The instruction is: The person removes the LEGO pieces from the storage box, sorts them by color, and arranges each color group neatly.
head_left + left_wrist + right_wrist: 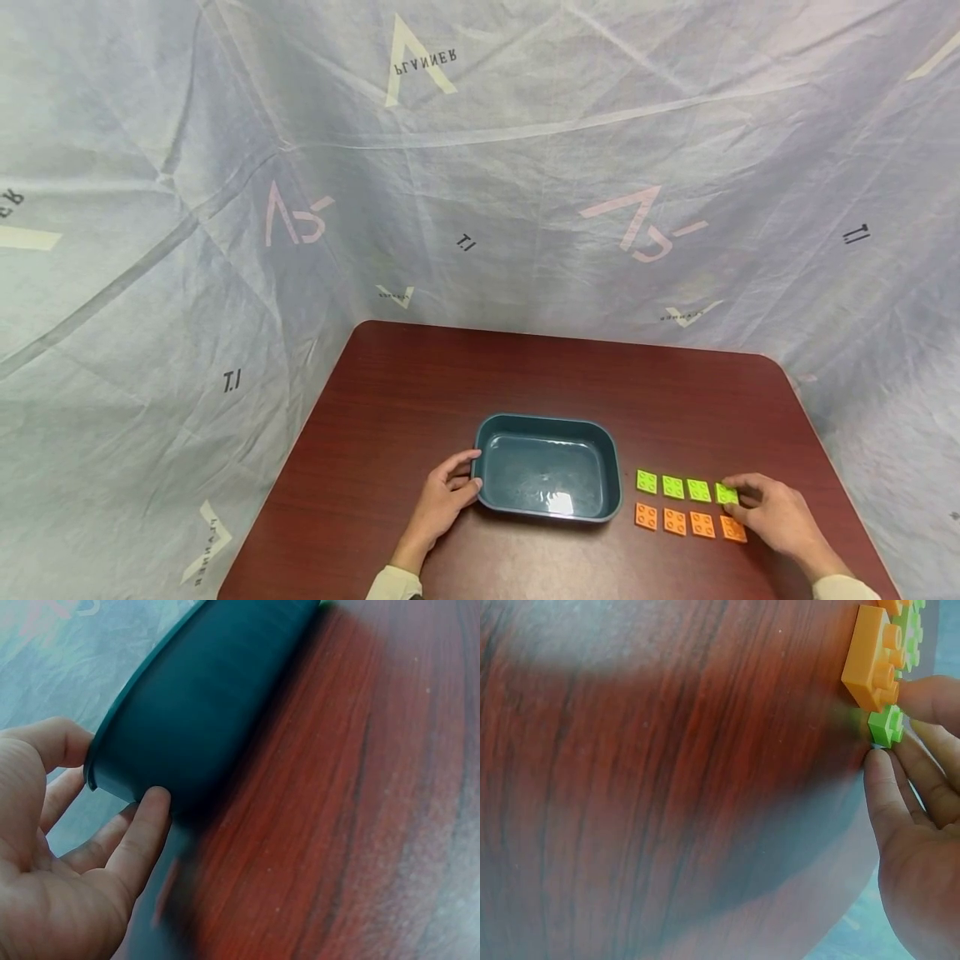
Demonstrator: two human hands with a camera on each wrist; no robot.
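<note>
At the left end of a dark teal rectangular tray (543,512), my left hand (444,500) touches the rim and outer wall with its fingertips. The left wrist view has the fingers of this hand (82,877) against the tray's outside wall (187,712). On the right, my right hand (776,517) pinches the rightmost lime green building block (725,493) between thumb and fingers. Its thumb passes close over the end orange building block (732,529). The right wrist view shows the green block (885,726) partly hidden among the fingers, beside an orange block (866,660).
Several more green blocks (672,487) and orange blocks (675,522) lie in two rows right of the tray. All stand on a dark red wood-grain table (420,375) with rounded corners. Pale printed cloth (525,208) hangs around the table's back and sides.
</note>
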